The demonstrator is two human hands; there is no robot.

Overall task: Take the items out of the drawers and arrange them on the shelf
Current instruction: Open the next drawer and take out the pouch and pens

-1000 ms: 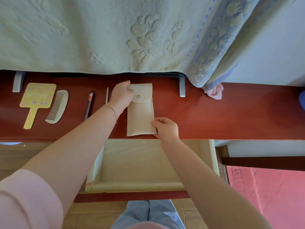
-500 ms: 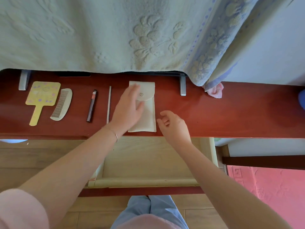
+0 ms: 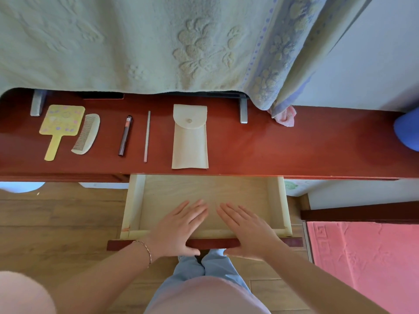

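Note:
A cream snap pouch (image 3: 190,141) lies flat on the red shelf (image 3: 283,146), near its front edge. To its left lie a thin pale stick (image 3: 147,135), a dark pen (image 3: 125,135), a pale comb (image 3: 87,133) and a yellow hand mirror (image 3: 60,125). The wooden drawer (image 3: 136,200) below is pulled out and shows only bare wood. My left hand (image 3: 176,230) and my right hand (image 3: 247,230) rest flat over the drawer's front edge, fingers spread, with my thumbs against the dark red front panel (image 3: 213,243). Neither hand holds anything.
A pale green embossed towel (image 3: 158,41) hangs over the back of the shelf, hiding what is behind it. A pink cloth (image 3: 286,115) and a blue object (image 3: 407,130) sit at the right. Grey metal brackets (image 3: 243,109) stand on the shelf. A pink mat (image 3: 362,264) covers the floor at right.
Both hands have let go of the pouch, left it on the shelf, and dropped down to the drawer's front edge.

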